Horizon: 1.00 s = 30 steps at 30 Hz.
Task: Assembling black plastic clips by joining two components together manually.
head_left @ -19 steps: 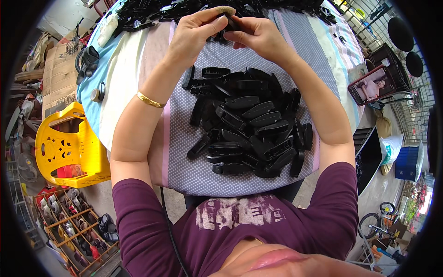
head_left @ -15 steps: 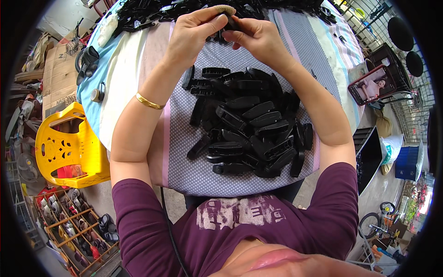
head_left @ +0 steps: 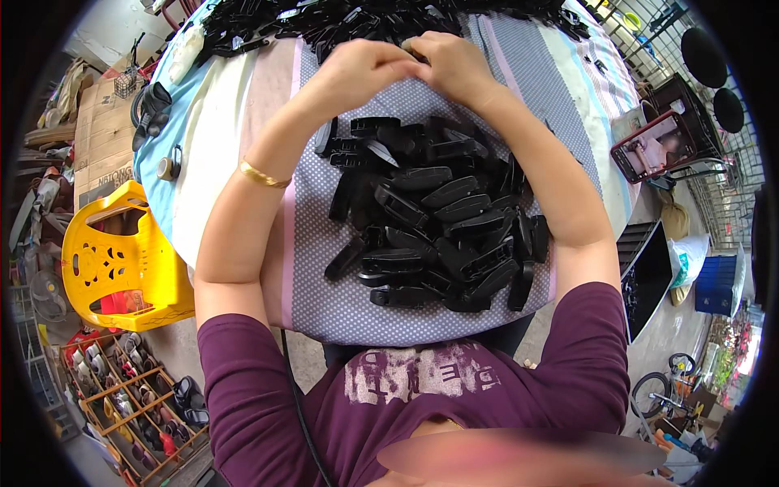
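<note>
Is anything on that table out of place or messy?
Nothing looks damaged or spilled. The black plastic clips lie in a loose, jumbled heap on the dotted cloth, and both hands, left and right, meet at a second pile further back.

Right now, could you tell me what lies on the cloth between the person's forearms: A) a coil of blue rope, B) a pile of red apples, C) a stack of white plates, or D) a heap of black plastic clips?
D: a heap of black plastic clips covers the dotted cloth between the forearms, below the left hand and right hand, which meet at the far pile.
</note>
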Tool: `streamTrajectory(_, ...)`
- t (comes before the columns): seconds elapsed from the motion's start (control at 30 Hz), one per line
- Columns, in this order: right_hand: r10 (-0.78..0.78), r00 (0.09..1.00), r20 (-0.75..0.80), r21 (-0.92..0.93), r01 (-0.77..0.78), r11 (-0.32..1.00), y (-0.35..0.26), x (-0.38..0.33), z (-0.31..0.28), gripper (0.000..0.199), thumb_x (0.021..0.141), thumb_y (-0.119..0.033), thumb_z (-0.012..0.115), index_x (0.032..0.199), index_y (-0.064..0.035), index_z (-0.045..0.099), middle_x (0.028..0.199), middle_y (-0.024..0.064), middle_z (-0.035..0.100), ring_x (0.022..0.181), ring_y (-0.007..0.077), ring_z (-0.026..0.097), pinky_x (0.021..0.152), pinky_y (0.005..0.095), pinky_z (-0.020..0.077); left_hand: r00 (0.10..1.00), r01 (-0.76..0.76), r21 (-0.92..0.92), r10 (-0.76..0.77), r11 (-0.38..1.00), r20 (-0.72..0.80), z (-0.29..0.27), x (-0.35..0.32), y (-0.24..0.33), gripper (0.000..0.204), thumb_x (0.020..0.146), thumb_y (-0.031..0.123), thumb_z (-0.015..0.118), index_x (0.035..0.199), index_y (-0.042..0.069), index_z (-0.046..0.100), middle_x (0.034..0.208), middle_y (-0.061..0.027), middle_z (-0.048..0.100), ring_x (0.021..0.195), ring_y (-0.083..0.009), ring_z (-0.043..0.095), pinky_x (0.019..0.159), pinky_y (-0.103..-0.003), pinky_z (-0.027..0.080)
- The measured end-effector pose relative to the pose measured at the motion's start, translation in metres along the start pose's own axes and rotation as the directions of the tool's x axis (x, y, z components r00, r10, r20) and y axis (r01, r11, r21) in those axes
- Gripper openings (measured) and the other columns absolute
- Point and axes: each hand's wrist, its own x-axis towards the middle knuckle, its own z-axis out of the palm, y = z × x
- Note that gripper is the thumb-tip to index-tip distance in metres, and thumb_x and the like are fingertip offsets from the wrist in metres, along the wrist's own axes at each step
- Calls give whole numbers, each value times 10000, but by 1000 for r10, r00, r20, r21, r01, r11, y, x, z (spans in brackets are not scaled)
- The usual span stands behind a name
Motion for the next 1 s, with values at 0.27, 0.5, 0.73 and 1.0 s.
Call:
streamTrajectory(0.27, -3, 1000, 15, -131, 5, 991, 5, -5, -4, 259, 697, -77, 533, 938, -110, 622, 912, 122, 610, 794, 285, 602, 697, 360, 496, 982, 10, 589, 102, 808, -156, 13, 4, -26, 406, 735, 358, 639, 1024, 74, 625, 1010, -153, 515, 1000, -313, 453, 866, -361, 415)
streamTrajectory(0.5, 361, 891, 276, 773, -429, 468, 2, 9, -28, 433, 709, 7, 524, 1137, -51, 493, 867, 87, 607, 733, 159, 599, 601, 245, 489, 963, 257, 357, -270, 898, -12, 17, -4, 13, 469, 788, 455, 560, 1049, 68, 606, 854, -175, 607, 890, -297, 576, 777, -358, 442)
streamTrajectory(0.73, 290, 809, 511, 856, -446, -261, 21, 9, -14, 303, 773, -4, 545, 1065, -51, 481, 884, 101, 620, 759, 191, 610, 640, 273, 508, 997, 58, 348, -75, 936, 34, 26, -5, -1, 363, 817, 309, 552, 1083, 62, 560, 914, -168, 611, 843, -317, 588, 765, -361, 456)
streamTrajectory(1.0, 329, 935, 134, 987, -156, 41, -13, 5, -4, 351, 730, -174, 660, 1038, -19, 596, 839, 112, 642, 782, 193, 621, 717, 277, 493, 975, 91, -542, -185, 835, -122, 6, 3, -30, 525, 715, 103, 667, 1164, -51, 442, 778, -52, 576, 653, -81, 518, 554, -183, 405)
